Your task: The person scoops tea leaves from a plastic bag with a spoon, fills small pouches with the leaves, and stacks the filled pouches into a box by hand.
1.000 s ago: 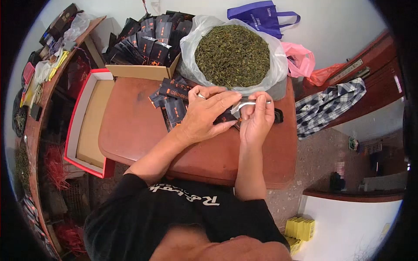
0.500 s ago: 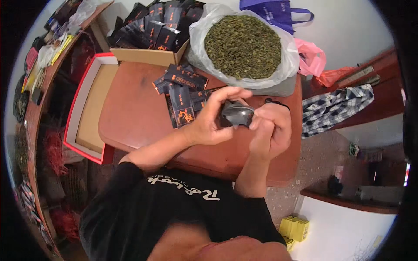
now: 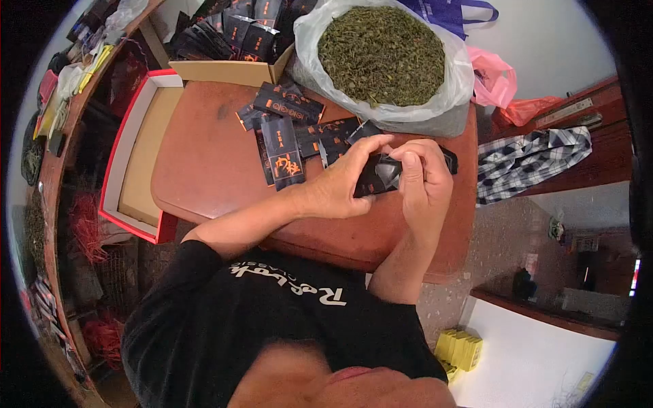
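The black packet (image 3: 373, 181) is above the table (image 3: 313, 234), between the hands. The left hand (image 3: 343, 180) clasps its left side; the right hand (image 3: 426, 178) pinches its right edge. Visible long axis: roughly left-to-right. Top end: indeterminable, fingers obstruct.

Glossy, film-like held pouch (image 3: 381, 178), crinkled plastic bag (image 3: 460, 76), rough leaves (image 3: 381, 58), smooth tabletop (image 3: 218, 170), matt cardboard box (image 3: 224, 71).

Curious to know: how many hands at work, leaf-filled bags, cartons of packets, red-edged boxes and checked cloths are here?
Hands: 2 (left hand, right hand)
Leaf-filled bag: 1
Carton of black packets: 1
Red-edged box: 1
Checked cloth: 1
Total: 6
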The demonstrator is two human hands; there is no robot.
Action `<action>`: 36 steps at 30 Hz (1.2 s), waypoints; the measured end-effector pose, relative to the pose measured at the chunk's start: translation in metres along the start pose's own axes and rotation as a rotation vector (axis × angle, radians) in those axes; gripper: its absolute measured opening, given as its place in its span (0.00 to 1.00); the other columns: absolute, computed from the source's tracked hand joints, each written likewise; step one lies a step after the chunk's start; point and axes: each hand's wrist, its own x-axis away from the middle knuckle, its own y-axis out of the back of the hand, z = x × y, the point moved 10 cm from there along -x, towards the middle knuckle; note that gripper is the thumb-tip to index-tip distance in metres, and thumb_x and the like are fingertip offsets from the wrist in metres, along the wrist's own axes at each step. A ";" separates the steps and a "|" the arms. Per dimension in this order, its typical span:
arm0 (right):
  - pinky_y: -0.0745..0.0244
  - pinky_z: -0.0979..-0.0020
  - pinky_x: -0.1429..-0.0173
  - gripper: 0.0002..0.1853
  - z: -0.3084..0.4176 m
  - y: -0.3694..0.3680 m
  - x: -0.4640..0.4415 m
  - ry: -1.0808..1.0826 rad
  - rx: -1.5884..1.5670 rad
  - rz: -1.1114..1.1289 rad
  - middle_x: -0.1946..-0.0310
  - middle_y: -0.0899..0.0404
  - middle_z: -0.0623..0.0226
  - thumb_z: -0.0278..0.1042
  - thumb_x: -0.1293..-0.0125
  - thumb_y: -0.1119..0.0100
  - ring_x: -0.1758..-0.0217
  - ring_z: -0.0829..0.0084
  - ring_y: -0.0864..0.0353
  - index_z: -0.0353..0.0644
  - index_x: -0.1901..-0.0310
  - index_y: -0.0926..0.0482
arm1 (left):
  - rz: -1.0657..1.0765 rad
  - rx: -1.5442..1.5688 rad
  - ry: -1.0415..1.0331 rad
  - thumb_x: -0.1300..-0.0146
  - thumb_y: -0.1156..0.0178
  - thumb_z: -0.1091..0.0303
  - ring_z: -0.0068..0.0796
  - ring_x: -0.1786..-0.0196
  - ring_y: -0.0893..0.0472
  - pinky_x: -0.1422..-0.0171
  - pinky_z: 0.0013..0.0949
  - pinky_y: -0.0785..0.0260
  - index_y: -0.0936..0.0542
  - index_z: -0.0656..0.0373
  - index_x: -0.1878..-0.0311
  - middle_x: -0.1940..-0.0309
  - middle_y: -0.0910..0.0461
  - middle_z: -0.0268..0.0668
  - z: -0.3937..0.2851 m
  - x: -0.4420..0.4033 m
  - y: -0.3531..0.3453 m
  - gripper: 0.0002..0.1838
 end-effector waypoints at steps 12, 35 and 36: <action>0.40 0.84 0.73 0.13 -0.019 0.010 0.010 -0.117 -0.389 0.036 0.63 0.26 0.70 0.35 0.21 0.52 0.76 0.89 0.36 0.36 0.62 0.25 | 0.082 -0.286 -0.117 0.55 0.31 0.71 0.44 0.34 0.28 0.31 0.46 0.42 0.32 0.57 0.30 0.34 0.27 0.41 -0.021 -0.002 0.000 0.44; 0.29 0.79 0.69 0.03 0.023 -0.013 0.013 0.040 -0.251 0.195 0.60 0.24 0.64 0.25 0.33 0.39 0.71 0.80 0.23 0.35 0.61 0.19 | -0.063 0.161 -0.142 0.43 0.34 0.74 0.42 0.37 0.29 0.30 0.42 0.38 0.34 0.61 0.39 0.42 0.30 0.46 -0.008 0.005 0.001 0.29; 0.29 0.79 0.69 0.03 0.022 -0.012 0.012 0.040 -0.213 0.187 0.61 0.24 0.64 0.25 0.34 0.39 0.71 0.80 0.23 0.35 0.61 0.18 | -0.061 0.128 -0.152 0.43 0.34 0.74 0.43 0.37 0.29 0.31 0.43 0.39 0.34 0.61 0.39 0.43 0.30 0.46 -0.008 0.005 0.001 0.29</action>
